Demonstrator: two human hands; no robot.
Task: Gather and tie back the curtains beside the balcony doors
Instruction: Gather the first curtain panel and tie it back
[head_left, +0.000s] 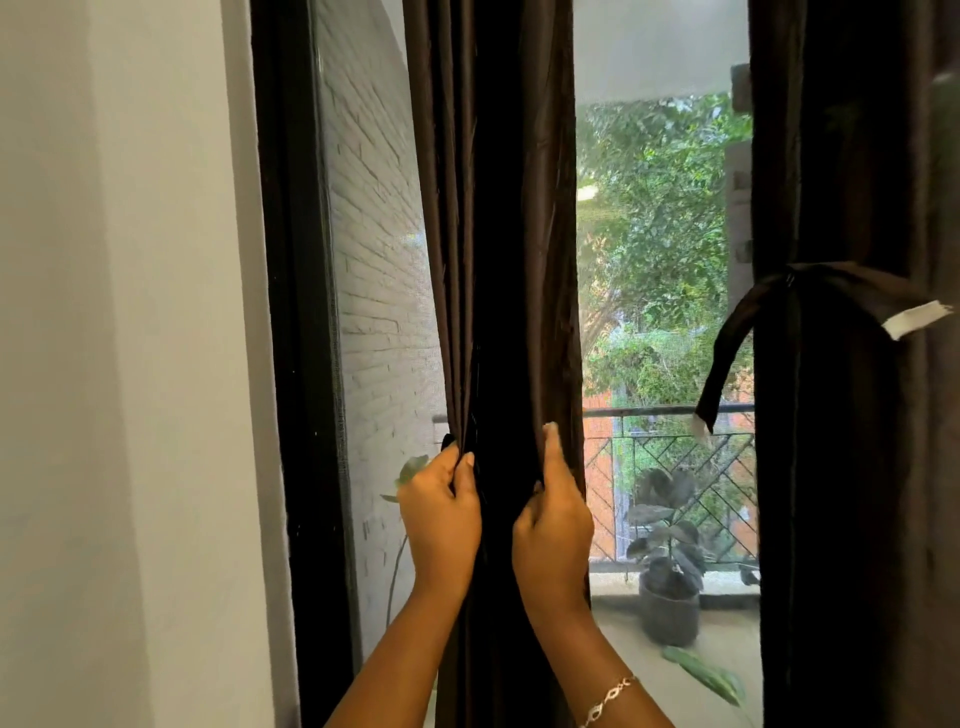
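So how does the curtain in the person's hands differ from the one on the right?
The middle curtain is bunched by the left hand and right hand, which grip its folds; the right curtain has no hand on it. The right curtain carries a fabric band round it, one white-tipped end dangling; the middle curtain shows no band. Both are dark brown and hang in vertical folds.
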